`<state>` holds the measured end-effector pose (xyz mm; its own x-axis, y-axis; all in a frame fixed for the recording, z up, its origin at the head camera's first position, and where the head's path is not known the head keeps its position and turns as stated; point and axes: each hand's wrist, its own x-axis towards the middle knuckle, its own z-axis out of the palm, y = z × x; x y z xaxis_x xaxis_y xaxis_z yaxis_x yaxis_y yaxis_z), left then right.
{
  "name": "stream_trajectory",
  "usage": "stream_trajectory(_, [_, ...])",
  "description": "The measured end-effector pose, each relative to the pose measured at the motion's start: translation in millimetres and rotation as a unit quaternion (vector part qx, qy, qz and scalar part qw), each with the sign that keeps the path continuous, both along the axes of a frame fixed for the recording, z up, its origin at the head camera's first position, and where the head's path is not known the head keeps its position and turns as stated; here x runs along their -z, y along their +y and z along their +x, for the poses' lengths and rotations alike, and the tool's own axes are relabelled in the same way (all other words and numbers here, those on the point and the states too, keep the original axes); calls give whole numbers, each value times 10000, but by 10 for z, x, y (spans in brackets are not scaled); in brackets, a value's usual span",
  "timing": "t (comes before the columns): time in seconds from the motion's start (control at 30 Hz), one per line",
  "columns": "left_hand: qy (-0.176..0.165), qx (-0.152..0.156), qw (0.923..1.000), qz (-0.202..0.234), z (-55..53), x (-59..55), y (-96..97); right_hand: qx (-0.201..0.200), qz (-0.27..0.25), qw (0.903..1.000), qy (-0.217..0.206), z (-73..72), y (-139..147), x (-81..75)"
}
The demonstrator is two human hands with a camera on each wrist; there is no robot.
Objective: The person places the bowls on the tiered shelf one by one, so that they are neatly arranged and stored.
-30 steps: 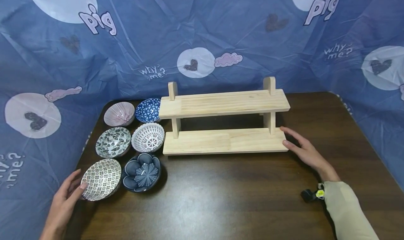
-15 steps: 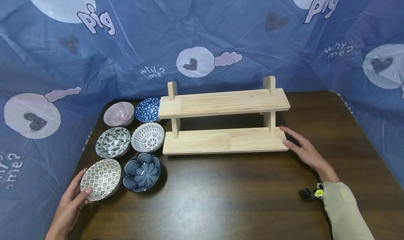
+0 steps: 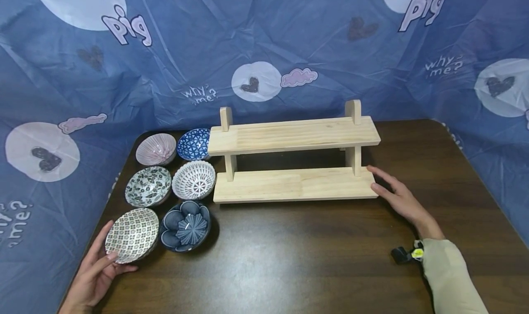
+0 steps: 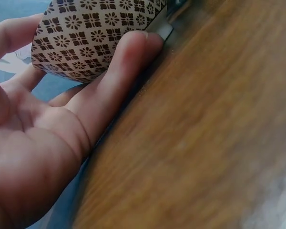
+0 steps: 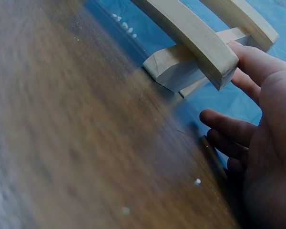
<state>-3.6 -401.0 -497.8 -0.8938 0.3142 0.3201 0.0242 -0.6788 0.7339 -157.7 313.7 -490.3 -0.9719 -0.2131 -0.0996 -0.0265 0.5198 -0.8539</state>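
Observation:
At the near left, a bowl (image 3: 132, 235) with a small dark floral lattice pattern stands on the table. My left hand (image 3: 92, 272) holds it, the thumb at the near rim and a finger along its left side. In the left wrist view, another finger (image 4: 128, 57) reaches along the bowl's patterned outer wall to its base, low by the table. My right hand (image 3: 398, 197) touches the right end of the lower board of a two-tier wooden shelf (image 3: 297, 184), thumb at the front corner and forefinger farther back. Its other fingers (image 5: 229, 129) hang free below the board.
Beside the held bowl sits a dark blue flower-shaped bowl (image 3: 188, 227). Behind are a leaf-patterned bowl (image 3: 148, 186), a white scalloped bowl (image 3: 194, 180), a pink-striped bowl (image 3: 156, 149) and a blue lattice bowl (image 3: 193, 144) near the shelf. A blue printed sheet (image 3: 264, 38) hangs behind the table.
My left hand has moved in around the patterned bowl, and a finger now extends beneath its near side. The bowl stays in place. My right hand remains at the shelf's end.

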Motion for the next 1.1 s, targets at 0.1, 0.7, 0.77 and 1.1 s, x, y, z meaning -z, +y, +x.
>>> stream_trajectory(0.1, [-58,253,9990,350,-6,4,-6,5,-26,10000,52,3,-7,10])
stream_trajectory(0.7, [-399,189,9948,915,28,-24,39,-38,-92,9999,134,-7,-3,31])
stream_trajectory(0.77, [-388,188,9946,946,30,-24,39,-27,-80,9999,114,-5,-3,33])
stream_trajectory(1.1, [-155,71,9957,914,18,-120,63,17,-24,9999,118,-10,4,42])
